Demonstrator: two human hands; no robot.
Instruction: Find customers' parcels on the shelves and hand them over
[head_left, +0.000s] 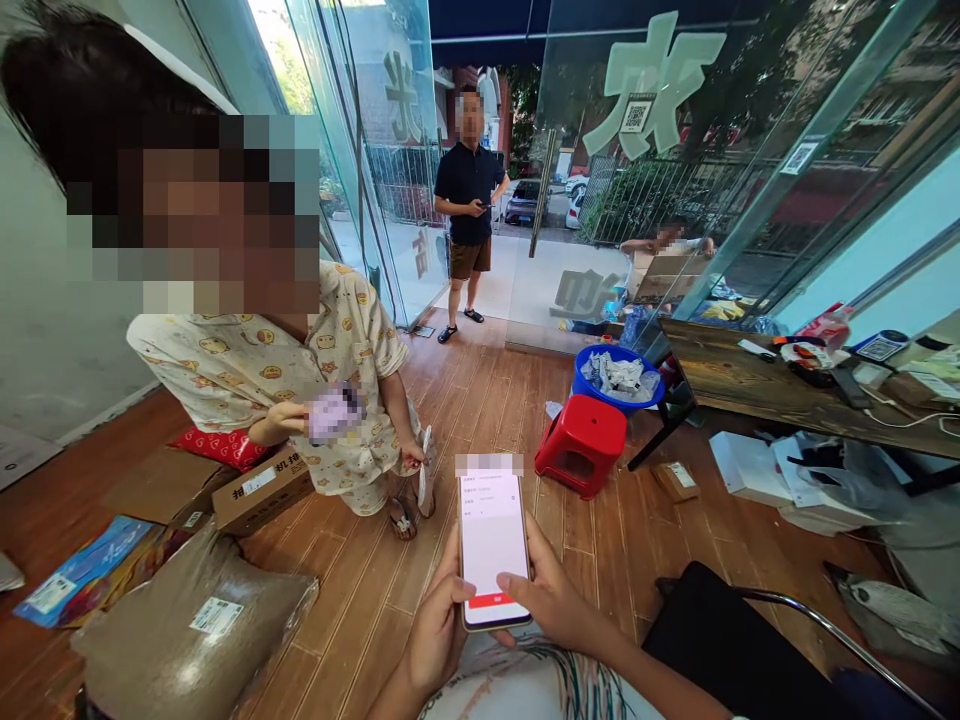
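Observation:
A smartphone (pixel 493 545) with a lit, mostly white screen stands upright in front of me, a red bar across the lower part of its display. My left hand (pixel 439 615) wraps its left edge, thumb at the lower corner. On the other side my right hand (pixel 559 590) grips the phone, its thumb lying over the screen near the red bar. The fingers behind the phone are hidden. Below the phone, white patterned cloth (pixel 525 675) covers my lap.
Close on the left stands a person in patterned pajamas (pixel 360 340); another person (pixel 470 200) is in the doorway. Packages (pixel 199 610) and boxes (pixel 262 490) lie left. A red stool (pixel 583 445), blue basin (pixel 585 385), wooden table (pixel 727 385) and black chair (pixel 720 650) are right.

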